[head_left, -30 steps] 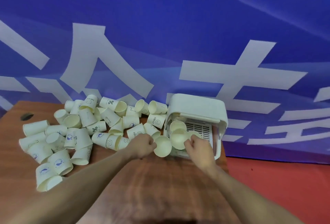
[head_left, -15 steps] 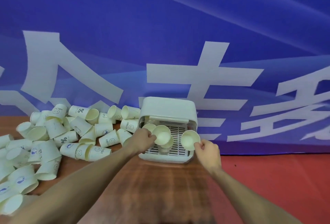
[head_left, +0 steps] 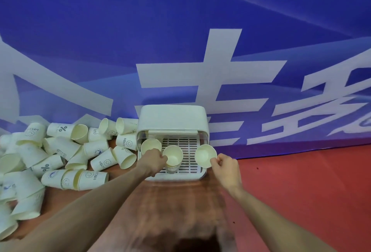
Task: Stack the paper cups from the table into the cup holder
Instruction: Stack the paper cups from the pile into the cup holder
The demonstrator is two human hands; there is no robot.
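Two bare forearms reach forward over a wooden desk (head_left: 180, 207). The left hand (head_left: 153, 161) has its fingers curled round the rim of a paper cup (head_left: 173, 155) held mouth-up over the slotted tray (head_left: 187, 143) of a white cup holder (head_left: 172, 119). The right hand (head_left: 225, 166) pinches the rim of a second cup (head_left: 205, 155) at the holder's front right corner, its mouth tilted toward the camera. Just beyond the left hand's knuckles a third cup (head_left: 151, 145) sits inside the holder at its left side, touching or nearly touching the hand; the view is too poor to say which. Under the left hand's cup something clear, possibly a stacking post, stands on the tray. Left of the left hand, a pile of loose cups (head_left: 60, 155) lies scattered across the desk, most tipped on their sides, some printed "HELLO". Right of the right hand, the floor (head_left: 301, 191) is red. Behind everything hangs a blue banner (head_left: 180, 30) with large white characters.
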